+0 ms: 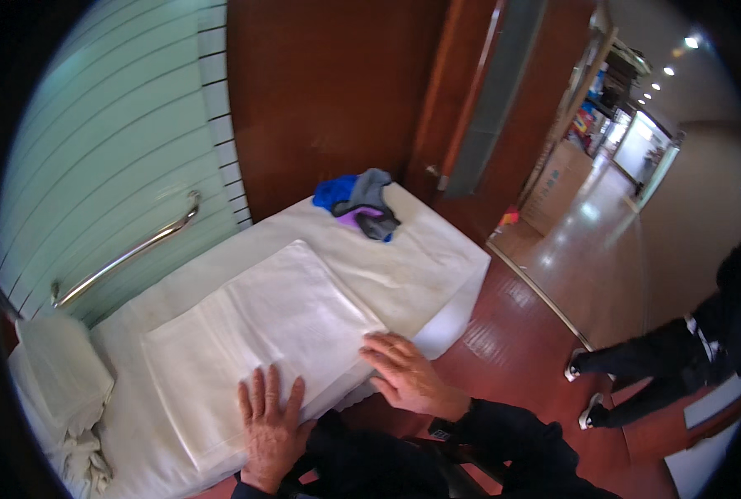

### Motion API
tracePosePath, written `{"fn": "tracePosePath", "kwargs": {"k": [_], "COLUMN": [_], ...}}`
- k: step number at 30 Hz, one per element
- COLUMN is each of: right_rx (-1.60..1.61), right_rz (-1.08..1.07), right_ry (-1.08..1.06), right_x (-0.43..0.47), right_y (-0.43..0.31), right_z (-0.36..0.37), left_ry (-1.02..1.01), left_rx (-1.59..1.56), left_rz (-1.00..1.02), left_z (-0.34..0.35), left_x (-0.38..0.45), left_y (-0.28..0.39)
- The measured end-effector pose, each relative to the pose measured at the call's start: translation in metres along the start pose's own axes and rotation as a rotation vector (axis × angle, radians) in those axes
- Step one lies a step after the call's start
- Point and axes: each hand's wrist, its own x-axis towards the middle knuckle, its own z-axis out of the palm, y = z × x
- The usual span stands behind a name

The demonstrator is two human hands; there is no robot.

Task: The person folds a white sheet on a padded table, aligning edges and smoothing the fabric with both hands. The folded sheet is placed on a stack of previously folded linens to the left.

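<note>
A white folded cloth (264,340) lies flat on a table draped with a white cover (436,249). My left hand (269,418) rests palm down on the cloth's near edge, its fingers spread. At the cloth's right corner is my right hand (401,374), with the fingertips curled over the edge. Whether those fingers pinch the fabric cannot be made out. Farther back on the table sits a crumpled heap of blue, grey and purple fabric (364,203).
A white folded stack (62,374) stands at the table's left end, beside a crumpled whitish cloth (87,465). Behind the table are a metal grab bar (127,259) and a brown wooden door (327,106). A person in dark clothing (670,349) stands at right, near a cardboard box (557,187).
</note>
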Motion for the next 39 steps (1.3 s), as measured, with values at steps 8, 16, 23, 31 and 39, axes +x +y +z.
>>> {"fn": "tracePosePath", "kwargs": {"k": [8,16,23,31,39], "right_rx": [-0.056,0.052,0.218,0.258,0.181], "right_rz": [0.042,0.064,-0.084,-0.239,-0.342], "right_ry": [0.138,0.022,-0.184,-0.443,-0.498], "right_x": [0.000,0.034,0.114,0.183,0.209], "right_y": [0.013,0.009,-0.035,-0.089,-0.102], "right_z": [0.002,-0.022,-0.028,0.032,0.073], "left_ry": [0.038,-0.029,0.136,0.261,0.382], "left_rx": [0.027,0.018,-0.191,-0.037,-0.091], "left_rz": [0.045,0.012,-0.057,-0.282,-0.382], "left_z": [0.004,-0.001,-0.019,-0.046,-0.034], "left_x": [0.005,-0.004,-0.015,-0.059,-0.101], "left_y": [0.005,-0.001,-0.021,-0.063,-0.076]}}
